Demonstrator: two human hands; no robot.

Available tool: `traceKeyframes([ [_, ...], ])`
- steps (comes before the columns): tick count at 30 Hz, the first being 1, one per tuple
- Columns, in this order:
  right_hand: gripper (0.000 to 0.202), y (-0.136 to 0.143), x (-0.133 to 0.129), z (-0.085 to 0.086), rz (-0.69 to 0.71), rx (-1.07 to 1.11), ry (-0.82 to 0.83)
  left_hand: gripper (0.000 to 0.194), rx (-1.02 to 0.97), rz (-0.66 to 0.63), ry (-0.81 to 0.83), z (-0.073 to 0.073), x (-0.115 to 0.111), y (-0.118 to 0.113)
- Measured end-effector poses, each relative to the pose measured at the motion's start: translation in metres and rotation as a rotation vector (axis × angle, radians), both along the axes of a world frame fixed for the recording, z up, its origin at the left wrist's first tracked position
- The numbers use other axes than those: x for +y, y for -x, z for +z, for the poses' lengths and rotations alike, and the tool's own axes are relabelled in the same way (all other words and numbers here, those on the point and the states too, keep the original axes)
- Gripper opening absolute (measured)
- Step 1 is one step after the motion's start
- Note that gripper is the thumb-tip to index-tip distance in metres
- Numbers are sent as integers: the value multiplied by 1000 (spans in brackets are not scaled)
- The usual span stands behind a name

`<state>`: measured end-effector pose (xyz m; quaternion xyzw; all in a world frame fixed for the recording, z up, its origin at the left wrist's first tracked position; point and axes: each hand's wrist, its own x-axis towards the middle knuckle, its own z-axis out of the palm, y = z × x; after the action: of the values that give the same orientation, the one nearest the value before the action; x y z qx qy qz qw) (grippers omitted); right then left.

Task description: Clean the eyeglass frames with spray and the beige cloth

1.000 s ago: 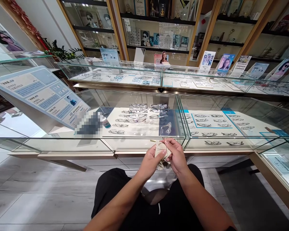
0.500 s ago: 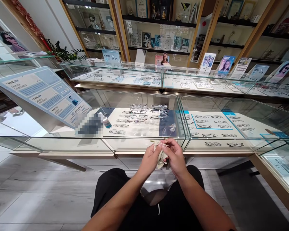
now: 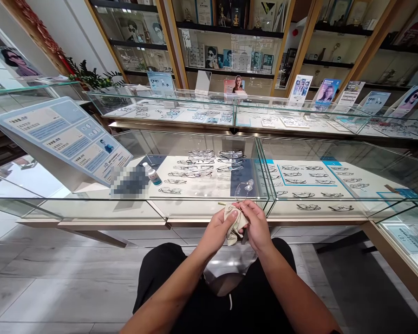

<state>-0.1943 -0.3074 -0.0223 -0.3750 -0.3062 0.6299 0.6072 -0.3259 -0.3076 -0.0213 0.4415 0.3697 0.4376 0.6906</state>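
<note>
Both hands meet over the front edge of the glass display case (image 3: pixel 209 211). My left hand (image 3: pixel 214 229) is closed around a crumpled pale cream cloth (image 3: pixel 234 222), thumb pressed on top. My right hand (image 3: pixel 258 227) pinches with thumb and forefinger at the cloth's upper right side, on the thin frame of what looks like a pair of glasses. A slim temple tip (image 3: pixel 222 203) pokes out above my left fingers; the cloth and fingers hide most of the frame. A small white-capped spray bottle (image 3: pixel 153 176) stands on the glass top to the left.
A large blue-and-white sign (image 3: pixel 61 139) leans on the case at left, beside a pixelated dark item (image 3: pixel 129 182). Rows of glasses (image 3: pixel 197 162) lie inside the case. Another display case (image 3: pixel 235 116) with small signs stands behind. My knees are under the front edge.
My left thumb has moved slightly away from the right one, and more of the cloth now shows between the hands. My right fingers have shifted a little upward.
</note>
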Motion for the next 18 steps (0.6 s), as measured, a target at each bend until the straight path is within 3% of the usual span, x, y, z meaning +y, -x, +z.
traceKeyframes([
  [5,32,0,0,-2,-23,-28,14,56,11,-21,-34,1,-3,-2],
  [12,31,6,-3,0,37,-6,-62,63,57,152,-45,3,-6,-10],
  [15,31,4,-2,2,20,-2,-53,64,46,89,-32,1,-2,-4],
  [18,33,1,0,4,-17,0,-17,59,-3,-64,-44,-2,2,7],
])
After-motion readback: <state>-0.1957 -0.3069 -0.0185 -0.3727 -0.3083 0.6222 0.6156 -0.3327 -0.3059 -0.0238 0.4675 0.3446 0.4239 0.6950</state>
